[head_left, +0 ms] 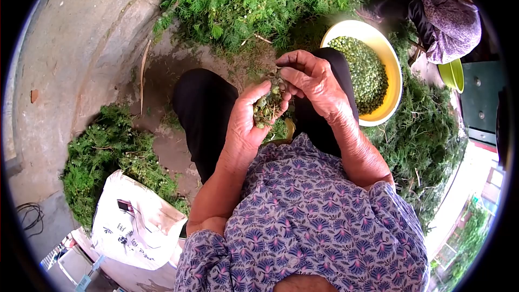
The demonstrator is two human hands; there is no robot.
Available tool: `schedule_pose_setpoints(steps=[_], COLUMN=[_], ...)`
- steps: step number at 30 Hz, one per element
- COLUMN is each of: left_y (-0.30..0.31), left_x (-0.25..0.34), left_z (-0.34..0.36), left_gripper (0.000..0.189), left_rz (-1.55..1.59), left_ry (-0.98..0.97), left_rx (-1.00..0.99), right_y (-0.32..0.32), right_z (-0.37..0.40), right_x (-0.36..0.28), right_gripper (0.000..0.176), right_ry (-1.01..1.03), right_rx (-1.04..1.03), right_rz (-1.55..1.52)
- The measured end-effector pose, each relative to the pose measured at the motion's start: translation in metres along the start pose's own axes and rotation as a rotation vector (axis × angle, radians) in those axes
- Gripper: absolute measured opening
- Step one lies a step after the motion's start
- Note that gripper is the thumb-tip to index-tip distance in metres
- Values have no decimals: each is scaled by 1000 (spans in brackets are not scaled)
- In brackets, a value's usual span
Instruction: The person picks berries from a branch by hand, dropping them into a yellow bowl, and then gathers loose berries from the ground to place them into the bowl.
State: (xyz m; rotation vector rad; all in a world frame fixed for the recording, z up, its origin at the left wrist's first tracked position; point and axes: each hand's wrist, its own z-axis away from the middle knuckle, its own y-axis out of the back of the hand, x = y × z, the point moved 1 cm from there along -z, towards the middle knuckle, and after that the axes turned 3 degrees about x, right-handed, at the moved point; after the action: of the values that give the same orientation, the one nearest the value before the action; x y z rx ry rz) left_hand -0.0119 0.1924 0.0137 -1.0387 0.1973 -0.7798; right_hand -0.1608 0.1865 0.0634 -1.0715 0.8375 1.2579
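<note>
So the left hand (244, 114) is curled around a loose wad of green sprigs (264, 109), palm up, and the right hand (318, 84) has its thumb and fingertips pinched together at the top end of the same wad. It's all held up between the knees, just above the lap. Looks like next to no weight, springy and scratchy, with skinny bits that'd snap or shed if you squeezed hard. I'd cradle the bulk in the left palm and take twig ends in a fingertip pinch. Any little round berries would probably roll off if the palm tipped.

As for room, the yellow tub (393, 70) of green berries (361, 70) is right beside the right knee (336, 62), so that rim and knee are what the right forearm could bump. There's a big heap of evergreen branches (243, 5) out front, plus a smaller pile (92, 165) off to the left. Left side seems roomier, over the floor (167, 154) between knee and pile. Another person (451, 21) sits past the tub, well apart from these hands.
</note>
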Motion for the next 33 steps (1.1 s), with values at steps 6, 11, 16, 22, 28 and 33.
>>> schedule_pose_setpoints(steps=[6,11,16,22,28,33], left_y=[0,1,11,4,8,3], left_x=[0,1,0,-4,0,-1], left_z=[0,0,-7,-5,-5,-1], left_gripper=[15,11,12,17,22,23], left_rz=[45,97,168,124,23,-12], left_ry=[-10,-37,-41,-86,-56,-43], left_rx=[18,67,44,128,-86,-43], right_y=[3,2,-13,-17,-10,-3], right_z=[-4,4,13,11,7,6], right_x=[12,4,1,4,16,14], right_gripper=[18,12,21,15,16,15], right_ry=[271,309,576,629,103,-60], right_rx=[214,197,99,169,30,8], right_rz=[300,266,689,707,32,-216])
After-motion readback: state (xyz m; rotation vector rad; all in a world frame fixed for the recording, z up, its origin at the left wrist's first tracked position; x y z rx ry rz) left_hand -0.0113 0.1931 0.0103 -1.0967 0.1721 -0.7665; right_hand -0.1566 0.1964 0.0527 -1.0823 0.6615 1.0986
